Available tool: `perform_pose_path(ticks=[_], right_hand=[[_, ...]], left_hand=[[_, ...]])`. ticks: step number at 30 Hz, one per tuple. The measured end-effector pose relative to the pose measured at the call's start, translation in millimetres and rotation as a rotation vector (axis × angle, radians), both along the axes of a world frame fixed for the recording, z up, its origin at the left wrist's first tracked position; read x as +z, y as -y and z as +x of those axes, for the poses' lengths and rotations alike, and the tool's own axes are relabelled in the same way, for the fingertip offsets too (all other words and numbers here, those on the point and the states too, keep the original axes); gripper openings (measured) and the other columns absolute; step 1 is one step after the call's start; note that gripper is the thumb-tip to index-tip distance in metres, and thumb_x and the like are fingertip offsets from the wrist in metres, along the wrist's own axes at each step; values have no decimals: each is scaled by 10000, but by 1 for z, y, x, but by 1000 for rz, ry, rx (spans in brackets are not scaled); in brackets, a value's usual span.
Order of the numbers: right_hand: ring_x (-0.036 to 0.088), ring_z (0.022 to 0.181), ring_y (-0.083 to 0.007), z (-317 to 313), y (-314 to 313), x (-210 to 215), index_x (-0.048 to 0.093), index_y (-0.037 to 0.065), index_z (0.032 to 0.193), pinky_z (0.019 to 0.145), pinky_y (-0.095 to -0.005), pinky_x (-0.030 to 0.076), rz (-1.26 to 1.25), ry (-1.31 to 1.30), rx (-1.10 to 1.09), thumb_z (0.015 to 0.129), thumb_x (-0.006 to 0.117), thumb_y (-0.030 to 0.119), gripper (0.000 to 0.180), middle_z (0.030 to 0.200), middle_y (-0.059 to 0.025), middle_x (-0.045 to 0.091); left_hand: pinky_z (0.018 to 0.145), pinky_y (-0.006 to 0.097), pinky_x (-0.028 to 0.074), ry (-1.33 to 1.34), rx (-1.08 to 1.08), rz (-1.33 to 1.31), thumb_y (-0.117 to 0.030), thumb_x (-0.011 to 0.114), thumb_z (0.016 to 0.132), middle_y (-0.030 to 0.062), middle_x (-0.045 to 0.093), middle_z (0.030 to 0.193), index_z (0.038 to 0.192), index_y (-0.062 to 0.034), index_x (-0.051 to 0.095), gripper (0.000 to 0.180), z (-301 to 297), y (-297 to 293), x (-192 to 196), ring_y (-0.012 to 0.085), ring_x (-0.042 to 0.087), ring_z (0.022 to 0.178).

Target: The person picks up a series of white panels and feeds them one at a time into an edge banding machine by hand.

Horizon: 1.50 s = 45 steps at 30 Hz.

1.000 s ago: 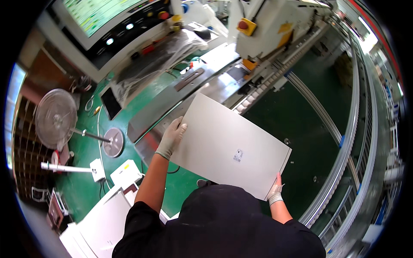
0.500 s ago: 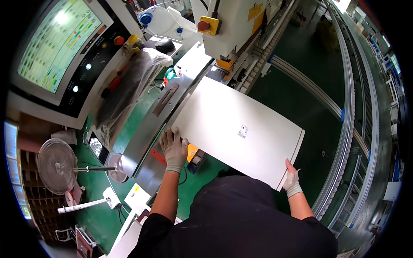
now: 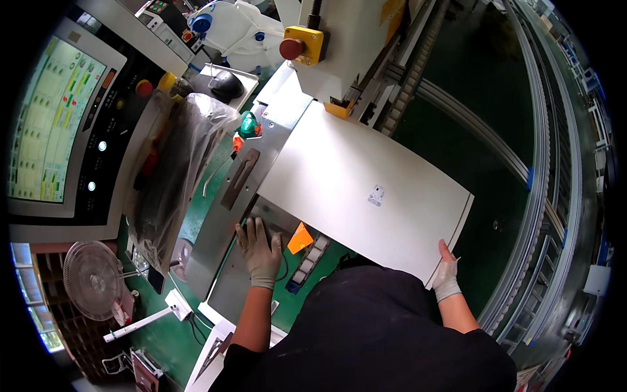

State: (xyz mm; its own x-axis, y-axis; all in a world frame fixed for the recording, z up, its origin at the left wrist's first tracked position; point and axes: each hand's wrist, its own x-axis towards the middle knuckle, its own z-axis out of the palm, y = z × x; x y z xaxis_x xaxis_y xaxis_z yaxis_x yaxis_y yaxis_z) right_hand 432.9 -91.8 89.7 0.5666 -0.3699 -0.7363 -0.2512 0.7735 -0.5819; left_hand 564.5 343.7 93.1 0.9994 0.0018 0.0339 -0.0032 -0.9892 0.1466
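— Where is the white sheet (image 3: 366,196) relative to the hands?

— It lies flat across the grey machine surface (image 3: 225,255), its far end pushed up under the pale machine housing (image 3: 353,46) with the red button on a yellow box (image 3: 302,46). The near right corner juts out over the dark green floor (image 3: 483,85). The right hand (image 3: 447,274) is at that corner; the left hand (image 3: 259,247) is off the sheet, just beside its near left edge.

— How are the hands set?

— Both wear light gloves. The right hand grips the sheet's corner, thumb on top and pointing along the edge, fingers hidden beneath (so I cannot tell how far they wrap). The left hand is released, spread flat with fingers pointing away from the body, palm down on the grey surface, grasping nothing. An orange wedge (image 3: 300,238) sits just right of it.

— And the arms?

— Both forearms come up from the lower edge, past the dark shirt; the left reaches nearly straight ahead, the right angles outward.

— Anything else close by?

— A plastic-wrapped bundle (image 3: 173,176) left of the surface, and a control panel with a lit screen (image 3: 49,117) beyond it.
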Motion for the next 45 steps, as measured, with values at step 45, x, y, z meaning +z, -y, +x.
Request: perform_pose_path(ticks=[45], right_hand=[[660,723,-332,109,-274,29,645,76,699,681,-444,505,-1655,1138,1755,935,500,439,457,723,-122,657]], left_hand=[[1123,525,287,244,275,-177,-329,580,920,245,458,1398,1354,28,456,576,-324,-109,-54,421,408,1315]])
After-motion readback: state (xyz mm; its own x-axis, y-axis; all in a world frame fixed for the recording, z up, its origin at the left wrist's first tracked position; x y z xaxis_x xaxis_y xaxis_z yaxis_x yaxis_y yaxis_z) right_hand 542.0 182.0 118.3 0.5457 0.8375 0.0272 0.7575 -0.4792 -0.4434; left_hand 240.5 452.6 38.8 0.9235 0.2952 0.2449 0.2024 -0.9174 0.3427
